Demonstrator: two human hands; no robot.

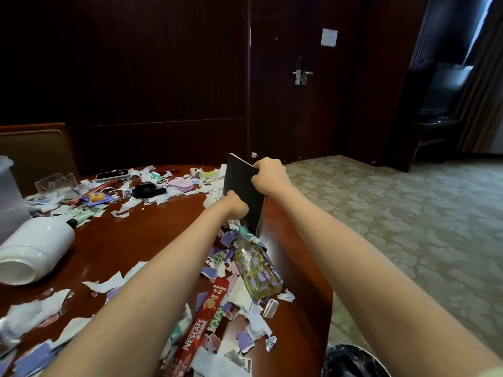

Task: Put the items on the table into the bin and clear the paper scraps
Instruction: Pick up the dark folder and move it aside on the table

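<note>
Gripping a dark booklet (242, 183) with both hands now: left hand (235, 207) curled round its lower edge, right hand (268, 172) clamped on the top corner. It stands upright at the table (152, 227) edge. Paper scraps (217, 270) pile just behind the left hand, with a flowered glass bottle (257, 270) among them. The bin (351, 360) sits under the right forearm.

A: How are the arms?
B: Both bare, stretched forward, nearly straight.
A: The hands?
B: The left hand (236, 207) curls round the dark board (240, 182) low down; the right hand (268, 174) grips its upper edge.
</note>
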